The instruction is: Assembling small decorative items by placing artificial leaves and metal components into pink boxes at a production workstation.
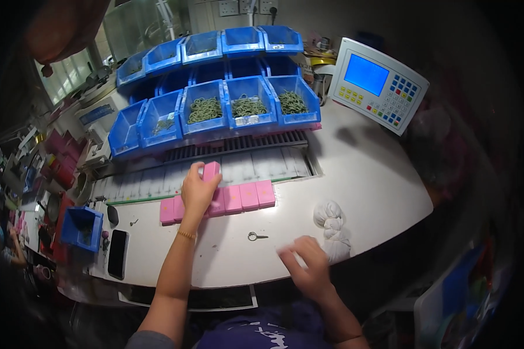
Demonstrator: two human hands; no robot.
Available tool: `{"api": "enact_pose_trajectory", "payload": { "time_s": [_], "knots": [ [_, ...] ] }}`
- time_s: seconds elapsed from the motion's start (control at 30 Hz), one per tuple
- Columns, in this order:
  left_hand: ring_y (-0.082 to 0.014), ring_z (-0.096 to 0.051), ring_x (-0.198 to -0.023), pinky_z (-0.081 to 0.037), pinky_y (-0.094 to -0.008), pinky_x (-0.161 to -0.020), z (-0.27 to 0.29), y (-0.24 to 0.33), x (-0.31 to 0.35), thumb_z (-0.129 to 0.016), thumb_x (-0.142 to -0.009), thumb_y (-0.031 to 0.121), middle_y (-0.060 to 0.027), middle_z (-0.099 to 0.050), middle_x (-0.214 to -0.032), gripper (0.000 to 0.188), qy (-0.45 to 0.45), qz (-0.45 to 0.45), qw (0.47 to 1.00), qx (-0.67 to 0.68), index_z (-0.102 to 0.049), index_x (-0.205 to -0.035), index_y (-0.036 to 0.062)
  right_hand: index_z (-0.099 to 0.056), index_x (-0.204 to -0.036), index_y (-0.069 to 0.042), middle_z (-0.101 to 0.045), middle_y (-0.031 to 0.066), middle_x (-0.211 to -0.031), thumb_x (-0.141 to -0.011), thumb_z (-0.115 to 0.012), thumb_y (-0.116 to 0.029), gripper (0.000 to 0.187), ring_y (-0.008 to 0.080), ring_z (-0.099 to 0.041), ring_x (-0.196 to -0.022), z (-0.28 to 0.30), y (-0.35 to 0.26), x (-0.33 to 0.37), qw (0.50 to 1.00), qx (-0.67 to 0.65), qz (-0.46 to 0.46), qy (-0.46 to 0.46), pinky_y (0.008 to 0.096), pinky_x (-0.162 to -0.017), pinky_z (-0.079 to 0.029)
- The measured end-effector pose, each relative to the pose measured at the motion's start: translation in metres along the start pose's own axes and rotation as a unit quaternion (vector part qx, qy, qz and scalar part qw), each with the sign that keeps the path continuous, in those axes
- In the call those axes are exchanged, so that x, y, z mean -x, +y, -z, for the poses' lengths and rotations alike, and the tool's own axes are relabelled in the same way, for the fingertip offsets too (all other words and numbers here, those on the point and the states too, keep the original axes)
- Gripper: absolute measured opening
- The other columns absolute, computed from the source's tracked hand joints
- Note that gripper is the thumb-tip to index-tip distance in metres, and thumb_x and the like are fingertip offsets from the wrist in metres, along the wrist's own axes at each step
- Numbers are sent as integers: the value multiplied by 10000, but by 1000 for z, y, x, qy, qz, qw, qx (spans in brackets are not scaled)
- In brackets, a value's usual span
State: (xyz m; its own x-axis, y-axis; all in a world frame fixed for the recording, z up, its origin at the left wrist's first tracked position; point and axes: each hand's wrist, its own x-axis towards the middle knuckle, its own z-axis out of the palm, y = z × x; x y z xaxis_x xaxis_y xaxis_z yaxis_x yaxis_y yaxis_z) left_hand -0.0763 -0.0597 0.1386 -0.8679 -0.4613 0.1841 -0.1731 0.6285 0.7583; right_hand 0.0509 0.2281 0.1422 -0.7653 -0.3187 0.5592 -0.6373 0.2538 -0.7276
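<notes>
Markings present, none readable.
Pale lettering is borne by a purple garment at the lower edge; tiny marks are carried by keypad keys at upper right; a whitish label is fixed to a blue bin, upper centre.

The one view comes from the person's head, through the left of two fisheye cameras worn side by side, and looks down and forward across the counter. It is upright and unmirrored. The camera sits near the work: purple clothing shows at the bottom, forearms rise from the lower edge, and the hands appear around the middle and just below. Blue bins stand farther off, toward the top. Straight edges bend near the dark rim.
</notes>
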Motion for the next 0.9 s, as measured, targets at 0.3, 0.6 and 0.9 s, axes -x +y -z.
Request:
{"api": "enact_pose_trajectory", "payload": {
  "time_s": [0.3,0.6,0.9],
  "knots": [
    [-397,-610,-1058,-501,-502,-865,-22,-45,-60,-704,-769,464,-194,-583,-1208,652,71,42,964,-251,-548,-1251,54,-669,-1052,-113,-585,66,-1044,-836,-693,-203,235,270,-496,-1000,-54,63,-17,978,177,-109,-29,403,-884,-354],
    [-417,-537,-1152,-451,-455,-974,-5,-63,-37,-754,-777,324,-261,-541,-1235,724,109,-191,962,-162,-476,-1352,-17,-642,-830,-93,-591,82,-951,-830,-676,-185,98,316,-536,-931,-62,83,-12,971,229,-73,-15,455,-813,-396],
    [-408,-542,-1101,-461,-486,-932,4,-84,-50,-701,-832,347,-205,-588,-1186,668,62,-69,950,-299,-476,-1383,45,-587,-938,-77,-600,84,-933,-884,-637,-135,94,282,-546,-900,-71,73,-6,973,203,-90,65,404,-801,-416]
  ]
}}
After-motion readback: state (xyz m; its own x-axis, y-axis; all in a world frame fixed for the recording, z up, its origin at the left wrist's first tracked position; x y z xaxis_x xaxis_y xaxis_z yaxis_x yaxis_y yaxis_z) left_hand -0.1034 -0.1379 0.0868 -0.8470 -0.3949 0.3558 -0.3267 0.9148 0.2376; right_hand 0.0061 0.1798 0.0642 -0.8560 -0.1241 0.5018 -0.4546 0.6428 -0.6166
